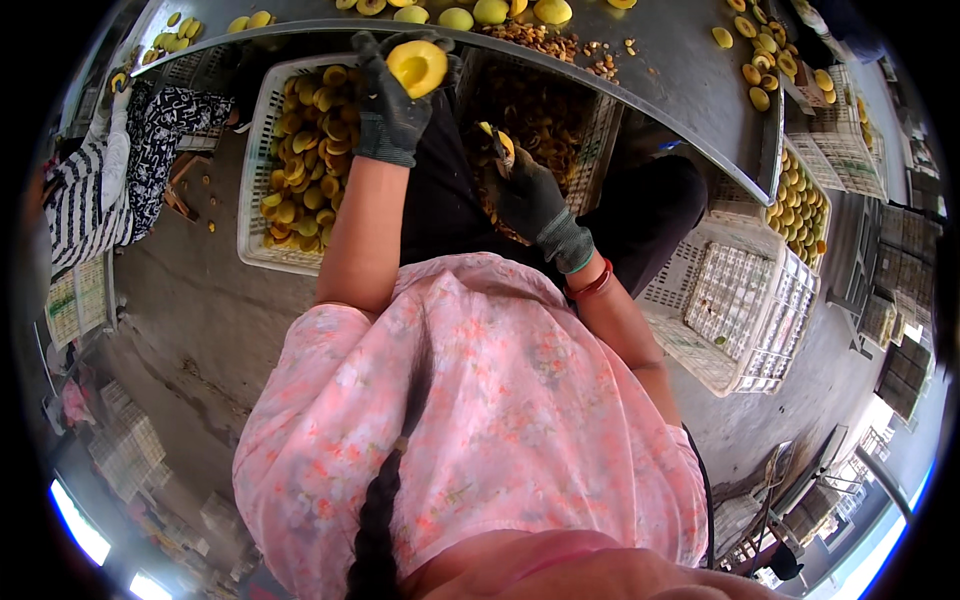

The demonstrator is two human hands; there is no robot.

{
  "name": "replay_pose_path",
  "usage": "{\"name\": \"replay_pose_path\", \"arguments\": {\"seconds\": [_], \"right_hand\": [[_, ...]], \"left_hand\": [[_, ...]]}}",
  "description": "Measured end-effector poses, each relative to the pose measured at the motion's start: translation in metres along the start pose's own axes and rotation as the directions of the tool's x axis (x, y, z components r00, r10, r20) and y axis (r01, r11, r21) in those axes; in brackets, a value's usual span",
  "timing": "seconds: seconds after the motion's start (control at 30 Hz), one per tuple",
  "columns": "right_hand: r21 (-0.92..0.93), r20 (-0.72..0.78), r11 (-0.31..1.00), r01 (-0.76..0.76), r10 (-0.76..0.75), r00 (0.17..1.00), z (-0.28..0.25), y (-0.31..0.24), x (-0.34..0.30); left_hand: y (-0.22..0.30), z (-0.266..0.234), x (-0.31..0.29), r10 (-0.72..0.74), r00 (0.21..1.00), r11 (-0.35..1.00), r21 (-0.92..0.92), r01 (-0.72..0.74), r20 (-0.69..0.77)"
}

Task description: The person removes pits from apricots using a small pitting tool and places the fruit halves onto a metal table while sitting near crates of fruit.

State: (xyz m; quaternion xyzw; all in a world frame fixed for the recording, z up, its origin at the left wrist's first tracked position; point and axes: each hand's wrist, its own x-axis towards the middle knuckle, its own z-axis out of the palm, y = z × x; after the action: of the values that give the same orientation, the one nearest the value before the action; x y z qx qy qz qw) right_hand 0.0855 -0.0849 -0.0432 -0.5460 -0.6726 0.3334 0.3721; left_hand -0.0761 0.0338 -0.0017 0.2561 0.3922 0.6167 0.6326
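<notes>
My left hand (388, 112), in a dark grey glove, is raised at the table's edge. Its fingers are closed round a yellow peach half (418, 68), whose hollowed cut face is turned up. Lower and to the right, my right hand (534, 196), gloved too, grips a small pitting tool (501, 150). A curved yellow bit of fruit shows at the tool's tip; the glove hides its handle. Below my left hand stands a white crate (250, 205) of peach halves. Under my right hand is another crate (601, 140) with dark fruit scraps in it.
The metal table (680, 85) spans the front, bearing whole and halved peaches and a heap of pits (545, 42). At right, an empty white crate (735, 300) leans near a crate of peach halves (797, 205). A co-worker in a striped top (90, 200) is at far left.
</notes>
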Motion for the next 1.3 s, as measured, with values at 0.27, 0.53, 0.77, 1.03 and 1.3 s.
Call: {"name": "replay_pose_path", "arguments": {"seconds": [0.27, 0.53, 0.77, 1.03, 1.3], "right_hand": [[-0.416, -0.076, 0.909, -0.013, -0.020, 0.997, -0.006, 0.065, 0.011], [-0.137, -0.374, 0.985, -0.103, 0.045, 0.926, -0.014, 0.052, 0.027], [-0.269, -0.327, 0.894, -0.358, 0.265, 0.907, -0.010, 0.084, 0.023], [-0.105, -0.401, 0.984, -0.143, 0.090, 0.912, -0.015, 0.054, 0.028], [-0.242, -0.225, 0.894, -0.376, 0.325, 0.919, -0.013, 0.072, 0.031]], "left_hand": [[0.057, -0.168, 0.049, 0.673, 0.669, -0.314, 0.941, -0.130, 0.317], [-0.041, -0.014, 0.155, 0.428, 0.462, -0.237, 0.590, -0.772, 0.777], [-0.093, 0.061, 0.225, -0.147, 0.803, -0.342, 0.732, -0.589, 0.577], [-0.087, -0.012, 0.264, 0.023, 0.843, -0.098, 0.840, -0.533, 0.537], [-0.032, 0.030, 0.112, -0.146, 0.858, 0.899, 0.428, -0.093, 0.493]]}}
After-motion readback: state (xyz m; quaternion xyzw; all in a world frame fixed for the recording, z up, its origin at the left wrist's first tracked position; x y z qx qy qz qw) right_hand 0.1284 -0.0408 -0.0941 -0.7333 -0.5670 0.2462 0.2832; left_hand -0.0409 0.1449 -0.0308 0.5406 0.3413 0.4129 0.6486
